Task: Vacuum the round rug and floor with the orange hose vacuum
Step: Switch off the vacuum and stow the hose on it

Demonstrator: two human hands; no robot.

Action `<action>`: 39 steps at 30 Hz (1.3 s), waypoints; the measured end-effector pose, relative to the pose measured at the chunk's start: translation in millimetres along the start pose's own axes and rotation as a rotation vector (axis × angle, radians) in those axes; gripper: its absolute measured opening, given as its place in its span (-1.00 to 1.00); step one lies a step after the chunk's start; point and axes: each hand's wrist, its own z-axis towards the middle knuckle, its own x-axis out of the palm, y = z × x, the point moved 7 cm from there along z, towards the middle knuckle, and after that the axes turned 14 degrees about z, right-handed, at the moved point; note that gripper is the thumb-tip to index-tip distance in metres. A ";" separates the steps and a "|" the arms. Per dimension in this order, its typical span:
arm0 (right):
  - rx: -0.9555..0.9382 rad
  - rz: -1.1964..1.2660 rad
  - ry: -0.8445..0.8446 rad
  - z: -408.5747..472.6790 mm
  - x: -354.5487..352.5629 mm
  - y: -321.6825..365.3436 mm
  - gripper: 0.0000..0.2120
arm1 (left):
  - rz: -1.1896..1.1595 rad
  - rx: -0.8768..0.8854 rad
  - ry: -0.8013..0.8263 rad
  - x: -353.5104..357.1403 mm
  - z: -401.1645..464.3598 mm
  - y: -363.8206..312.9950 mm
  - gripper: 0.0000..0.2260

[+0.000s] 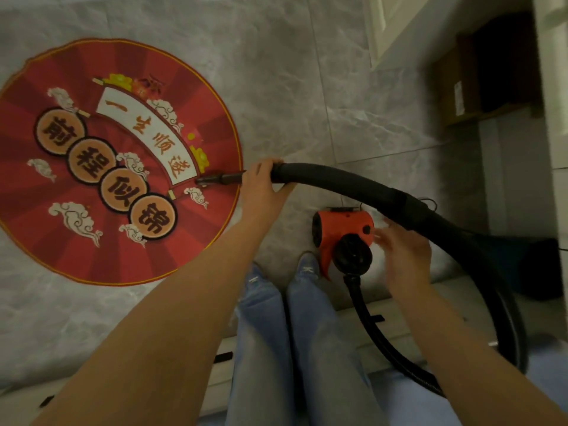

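Observation:
A round red rug [61, 250] with printed characters lies on the grey tiled floor [292, 87] at the left. My left hand [261, 186] grips the black hose [368, 187] near its nozzle end. The thin dark nozzle [219, 178] lies over the rug's right edge. The orange vacuum body [341, 233] sits on the floor beside my right foot. My right hand [402, 250], blurred, hovers with spread fingers just right of the vacuum body and holds nothing. The hose loops around to the right and back to the body's black port.
My legs in light jeans and grey shoes [307, 269] stand between rug and vacuum. A dark cabinet opening [498, 72] and white furniture [553, 87] are at the right. A white door frame [381, 32] is at the top. A pale threshold strip [396, 315] runs under my feet.

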 end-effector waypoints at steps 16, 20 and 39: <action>-0.056 -0.246 0.063 141.7 -26.7 -49.8 -0.63 | -0.064 0.238 -0.011 80.6 13.6 -89.5 -0.77; 0.019 -0.492 0.083 204.4 -40.4 -102.6 -0.59 | -0.137 0.273 -0.041 113.9 7.8 -98.0 -0.80; 0.062 -0.938 0.242 318.7 -18.2 -240.2 -0.53 | -0.121 0.261 -0.133 191.4 22.0 -70.3 -0.76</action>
